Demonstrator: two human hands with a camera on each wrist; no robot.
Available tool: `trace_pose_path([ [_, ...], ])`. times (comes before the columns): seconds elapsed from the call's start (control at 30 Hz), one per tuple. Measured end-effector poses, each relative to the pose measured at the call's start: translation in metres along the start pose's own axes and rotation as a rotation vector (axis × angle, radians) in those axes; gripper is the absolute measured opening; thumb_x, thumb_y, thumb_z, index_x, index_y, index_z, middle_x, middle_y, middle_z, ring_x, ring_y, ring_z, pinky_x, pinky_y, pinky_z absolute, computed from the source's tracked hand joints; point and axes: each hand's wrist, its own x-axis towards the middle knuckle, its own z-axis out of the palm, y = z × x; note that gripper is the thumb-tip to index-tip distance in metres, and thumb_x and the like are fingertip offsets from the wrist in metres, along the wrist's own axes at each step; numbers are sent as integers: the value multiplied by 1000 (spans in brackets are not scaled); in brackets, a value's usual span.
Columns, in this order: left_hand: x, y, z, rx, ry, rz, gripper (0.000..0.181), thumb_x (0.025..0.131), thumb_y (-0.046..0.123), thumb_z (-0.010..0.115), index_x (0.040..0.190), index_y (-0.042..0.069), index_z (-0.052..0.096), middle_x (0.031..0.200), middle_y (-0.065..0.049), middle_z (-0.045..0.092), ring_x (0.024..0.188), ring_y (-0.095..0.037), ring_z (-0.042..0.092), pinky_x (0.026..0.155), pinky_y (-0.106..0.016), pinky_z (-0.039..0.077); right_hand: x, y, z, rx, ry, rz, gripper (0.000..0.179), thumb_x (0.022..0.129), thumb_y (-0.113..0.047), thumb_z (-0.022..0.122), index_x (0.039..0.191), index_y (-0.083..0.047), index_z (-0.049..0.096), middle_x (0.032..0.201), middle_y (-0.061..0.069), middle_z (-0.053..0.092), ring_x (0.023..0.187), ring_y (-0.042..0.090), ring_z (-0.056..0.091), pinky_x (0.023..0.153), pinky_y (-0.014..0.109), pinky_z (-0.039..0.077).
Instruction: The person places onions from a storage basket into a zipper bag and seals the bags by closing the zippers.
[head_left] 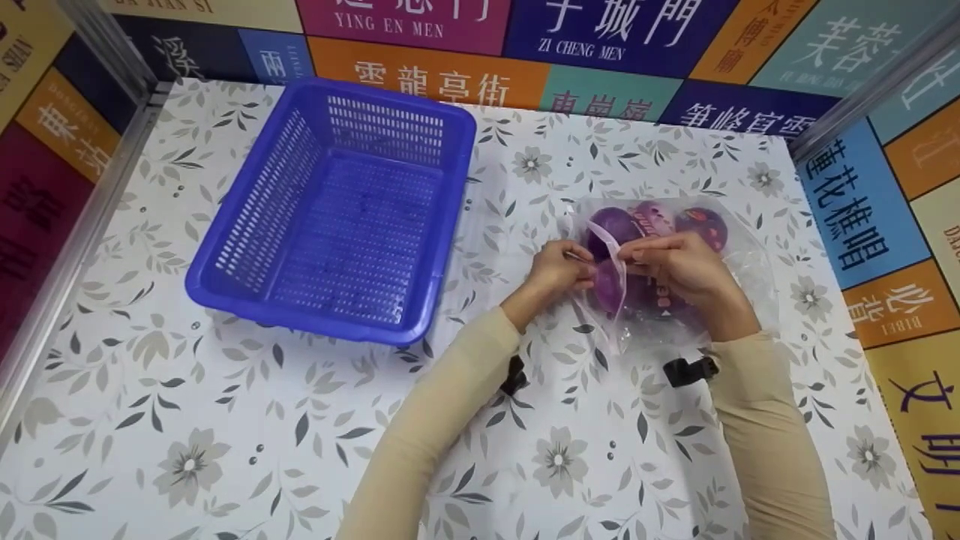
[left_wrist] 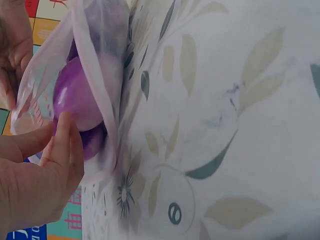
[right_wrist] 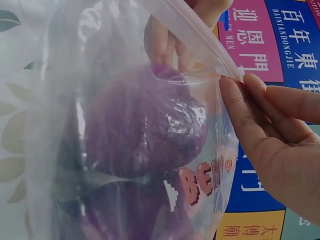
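Note:
A clear zip bag [head_left: 750, 277] with printed lettering lies on the right of the table, holding several glossy purple round things. My right hand [head_left: 686, 270] pinches the bag's rim between thumb and fingers; in the right wrist view the rim [right_wrist: 212, 42] is pulled up and the mouth gapes. At that mouth, my left hand [head_left: 559, 270] has its thumb and fingertips on one purple ball [left_wrist: 77, 95], pinching its end. Through the film in the right wrist view, the same ball [right_wrist: 145, 125] shows a small raised tip at the left fingers.
A blue perforated plastic basket [head_left: 345, 330] stands left of the bag, with nothing seen inside. The table [head_left: 300, 442] has a white floral cover. Panels with large lettering [head_left: 450, 75] wall the back and sides.

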Motion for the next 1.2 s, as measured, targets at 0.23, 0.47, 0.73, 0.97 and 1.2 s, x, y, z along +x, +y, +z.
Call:
trace_pose_path([
  [0.23,7,6,-17,-17,27,38,6,81,-4,63,86,-5,60,71,-10,60,68,-26,63,62,-31,55,0,-1,0,-21,17,12,20,87,13,47,96,12,65,92,11,68,81,19,65,78,29,52],
  [0.47,16,13,-33,12,84,83,8,87,5,60,89,-3,59,75,-16,62,61,-17,58,61,-31,55,-3,-4,1,-27,15,17,18,86,11,49,96,13,64,91,12,68,81,21,65,79,30,51],
  [0.73,23,15,-46,92,71,182,12,87,1,58,98,-4,62,85,-17,62,74,-26,59,62,-32,52,-7,-3,-2,-74,-18,14,19,86,11,49,97,13,65,92,11,68,82,21,65,79,31,51],
  [0.97,28,18,-51,135,-29,255,23,89,-3,54,111,-5,59,103,-19,60,89,-27,59,68,-28,52,-11,-1,-6,-57,-78,-31,19,86,14,47,100,20,59,94,15,67,86,22,64,81,34,51],
  [1.2,33,12,-53,162,-65,287,29,85,-12,50,113,-6,58,103,-21,59,92,-32,58,73,-30,52,-18,-1,-7,-98,-79,-23,20,86,11,50,101,22,57,96,15,66,87,23,64,81,34,50],
])
